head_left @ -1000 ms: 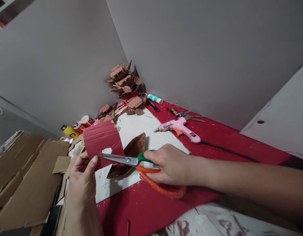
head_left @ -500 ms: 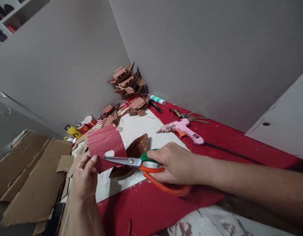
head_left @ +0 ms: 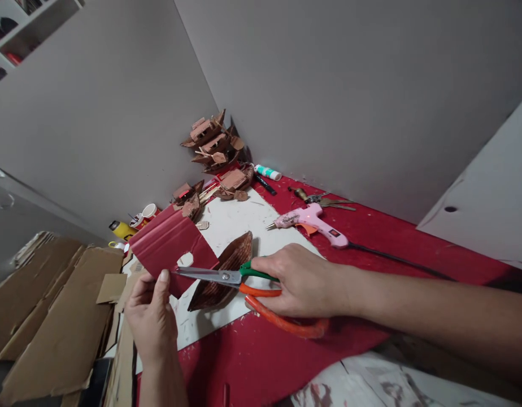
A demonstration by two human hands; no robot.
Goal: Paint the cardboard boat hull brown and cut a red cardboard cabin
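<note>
Between thumb and fingers, my left hand [head_left: 153, 308] pinches the lower left edge of a red cardboard piece [head_left: 168, 234] with a small hole in it. My right hand [head_left: 301, 280] grips scissors [head_left: 261, 291] with one green and one orange handle. Their blades look nearly together and point left, lying across the cardboard's lower part with the tips close to my left thumb. Behind the blades, a brown model boat hull [head_left: 233, 257] rests on a white board [head_left: 261, 217], partly covered by the scissors.
A pink glue gun [head_left: 314, 220] lies on the red table [head_left: 371, 237], its cord trailing right. Several model boats [head_left: 214, 141] are stacked in the corner near a glue stick tube [head_left: 268, 172] and a black marker [head_left: 264, 185]. Cardboard sheets [head_left: 57, 316] pile up at left.
My left hand has turned the red cardboard, so its upper part has swung left and its right corner sticks out. The scissors have stayed almost in place.
</note>
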